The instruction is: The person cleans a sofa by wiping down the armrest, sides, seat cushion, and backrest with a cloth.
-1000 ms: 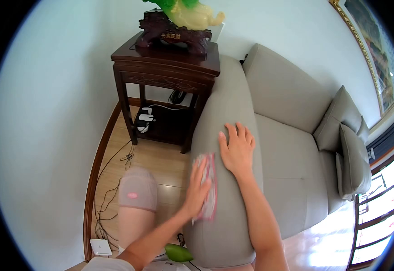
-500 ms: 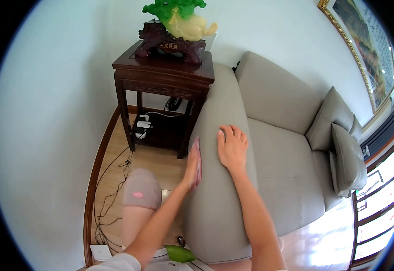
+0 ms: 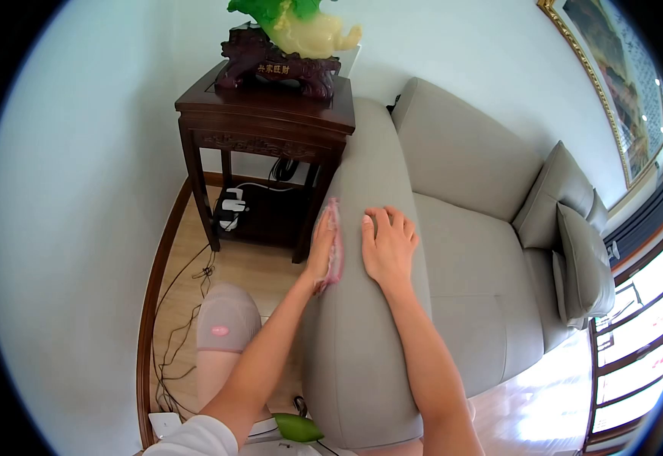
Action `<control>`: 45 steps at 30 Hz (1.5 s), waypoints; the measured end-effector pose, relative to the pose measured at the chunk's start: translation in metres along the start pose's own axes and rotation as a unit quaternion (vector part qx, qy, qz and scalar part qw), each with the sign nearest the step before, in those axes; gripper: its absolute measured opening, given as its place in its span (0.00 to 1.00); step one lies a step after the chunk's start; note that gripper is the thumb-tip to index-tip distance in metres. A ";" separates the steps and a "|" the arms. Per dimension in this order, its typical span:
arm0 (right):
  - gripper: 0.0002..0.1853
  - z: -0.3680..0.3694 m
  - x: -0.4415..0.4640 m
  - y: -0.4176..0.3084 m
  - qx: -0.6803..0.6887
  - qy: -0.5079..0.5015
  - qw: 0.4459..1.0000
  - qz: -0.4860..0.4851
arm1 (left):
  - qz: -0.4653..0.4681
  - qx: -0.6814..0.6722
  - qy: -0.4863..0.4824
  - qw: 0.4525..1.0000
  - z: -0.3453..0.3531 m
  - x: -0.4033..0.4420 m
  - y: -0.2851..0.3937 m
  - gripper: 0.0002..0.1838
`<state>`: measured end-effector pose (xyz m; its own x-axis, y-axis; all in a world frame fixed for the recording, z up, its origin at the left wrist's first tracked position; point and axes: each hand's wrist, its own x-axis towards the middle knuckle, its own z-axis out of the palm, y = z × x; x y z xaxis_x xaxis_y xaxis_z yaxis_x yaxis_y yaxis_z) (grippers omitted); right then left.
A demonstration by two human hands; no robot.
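Observation:
A pink-and-white cloth (image 3: 335,254) lies under my left hand (image 3: 321,247), which presses it flat against the outer side of the grey sofa armrest (image 3: 362,357). The fingers on the cloth point away from me, toward the side table. On top of the armrest rests my right hand (image 3: 390,245), its fingers a little bent and spread, holding nothing. A gap of bare upholstery separates the two hands.
A dark wooden side table (image 3: 270,114) carrying a green-and-cream ornament (image 3: 308,30) stands beyond the armrest. Power adapters (image 3: 231,209) sit on its lower shelf. Black cables (image 3: 172,365) trail across the floor near my knee (image 3: 227,315). Cushions (image 3: 582,258) lie at the sofa's far end.
My left hand has slid the cloth forward along the armrest's side, away from me. The right hand stays on top of the armrest. The view has shifted slightly.

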<state>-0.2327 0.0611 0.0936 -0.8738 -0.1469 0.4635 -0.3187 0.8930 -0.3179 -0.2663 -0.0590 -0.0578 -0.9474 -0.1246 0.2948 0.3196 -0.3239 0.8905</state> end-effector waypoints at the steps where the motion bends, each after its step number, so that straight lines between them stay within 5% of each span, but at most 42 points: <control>1: 0.18 0.000 0.000 0.000 0.002 -0.002 1.000 0.004 | -0.032 -0.081 0.004 0.996 -0.004 0.007 -0.005 0.35; 9: 0.18 0.005 -0.002 0.003 0.006 0.000 1.000 0.007 | -0.175 -0.226 0.066 0.956 0.005 -0.110 -0.012 0.37; 13: 0.19 0.010 -0.004 0.006 0.003 0.016 1.000 -0.019 | -0.078 -0.025 0.035 0.996 0.025 -0.165 0.050 0.37; 18: 0.19 0.006 -0.002 0.006 -0.011 0.010 1.000 -0.023 | 0.019 0.192 -0.021 0.981 0.027 -0.095 0.080 0.37; 26: 0.17 0.000 0.001 0.001 -0.002 -0.002 1.000 0.003 | -0.025 -0.143 0.001 0.989 -0.009 0.019 -0.017 0.38; 34: 0.17 0.004 -0.001 0.002 -0.002 0.003 1.000 -0.002 | -0.145 -0.182 0.071 0.970 -0.008 -0.118 -0.043 0.40; 38: 0.19 0.012 -0.004 0.009 -0.016 0.010 1.000 -0.021 | -0.046 -0.041 0.030 0.998 0.014 -0.149 0.023 0.38; 42: 0.19 0.007 -0.001 0.005 -0.013 0.002 1.000 -0.021 | 0.063 0.193 -0.054 0.978 0.021 -0.086 0.076 0.37; 45: 0.18 0.003 0.000 0.003 -0.004 -0.007 1.000 -0.009 | 0.074 0.091 -0.032 0.993 0.010 -0.016 0.042 0.37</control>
<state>-0.2347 0.0629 0.0905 -0.8727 -0.1696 0.4579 -0.3320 0.8937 -0.3018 -0.2379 -0.0615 -0.0215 -0.8911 -0.0956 0.4435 0.4530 -0.1310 0.8818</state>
